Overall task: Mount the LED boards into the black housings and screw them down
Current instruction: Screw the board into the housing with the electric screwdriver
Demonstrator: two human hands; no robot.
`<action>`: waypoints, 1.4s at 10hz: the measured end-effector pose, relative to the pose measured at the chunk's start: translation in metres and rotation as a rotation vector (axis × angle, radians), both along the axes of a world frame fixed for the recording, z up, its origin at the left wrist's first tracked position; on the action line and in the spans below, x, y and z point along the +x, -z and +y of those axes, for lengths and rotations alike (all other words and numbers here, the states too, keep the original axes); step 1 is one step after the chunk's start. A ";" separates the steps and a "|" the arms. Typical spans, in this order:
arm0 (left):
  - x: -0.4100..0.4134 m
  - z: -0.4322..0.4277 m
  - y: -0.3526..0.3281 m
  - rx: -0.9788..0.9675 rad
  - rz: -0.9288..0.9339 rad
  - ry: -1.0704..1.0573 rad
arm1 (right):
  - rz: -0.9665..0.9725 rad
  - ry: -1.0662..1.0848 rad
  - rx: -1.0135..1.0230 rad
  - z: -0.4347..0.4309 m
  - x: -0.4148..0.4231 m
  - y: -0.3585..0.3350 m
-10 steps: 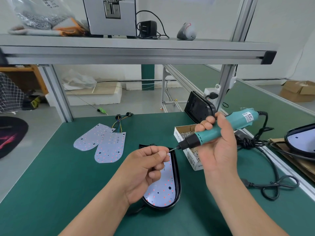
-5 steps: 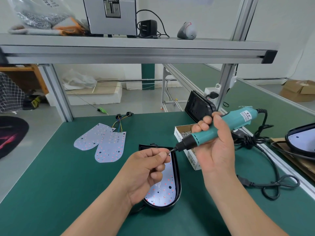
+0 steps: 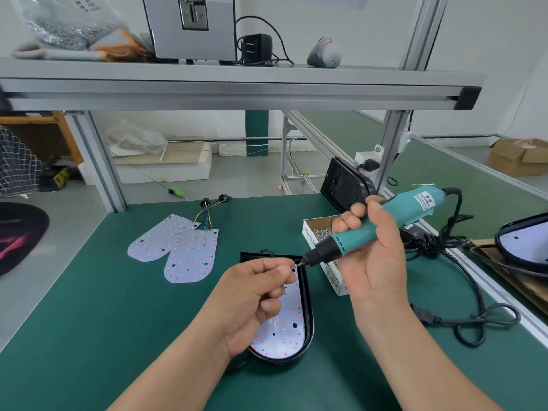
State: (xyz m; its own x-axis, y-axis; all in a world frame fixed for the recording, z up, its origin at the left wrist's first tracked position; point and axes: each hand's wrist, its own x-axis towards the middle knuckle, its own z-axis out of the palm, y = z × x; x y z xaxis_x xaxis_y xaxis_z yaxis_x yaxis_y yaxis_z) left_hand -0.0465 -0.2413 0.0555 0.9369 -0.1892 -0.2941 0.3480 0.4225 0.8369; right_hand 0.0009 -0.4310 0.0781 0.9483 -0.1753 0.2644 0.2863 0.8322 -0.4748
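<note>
A black housing (image 3: 308,318) lies on the green table in front of me, with a white LED board (image 3: 284,333) seated inside it. My left hand (image 3: 252,295) hovers over the housing's upper half, thumb and forefinger pinched on a small screw at the driver's tip. My right hand (image 3: 373,253) grips a teal electric screwdriver (image 3: 370,226), its black nose pointing down-left to my left fingertips. Two loose LED boards (image 3: 178,250) with coloured wires lie to the left.
A white box of screws (image 3: 323,256) stands just right of the housing. The driver's black cable (image 3: 474,318) coils at the right. Another black housing (image 3: 344,185) leans against the frame post. A finished housing (image 3: 525,241) sits far right. An aluminium shelf (image 3: 237,90) spans overhead.
My right hand has lowered the screwdriver slightly, so its tip now meets my left fingertips. My left hand has barely moved.
</note>
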 end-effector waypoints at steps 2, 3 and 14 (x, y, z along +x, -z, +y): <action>0.000 -0.002 0.001 0.028 -0.012 -0.005 | -0.009 0.002 -0.007 0.000 0.000 0.001; 0.000 -0.001 0.001 0.030 -0.017 0.000 | -0.011 0.001 -0.007 -0.001 0.000 0.001; 0.000 -0.006 0.010 0.210 -0.132 -0.052 | -0.133 0.007 -0.165 -0.005 -0.007 -0.005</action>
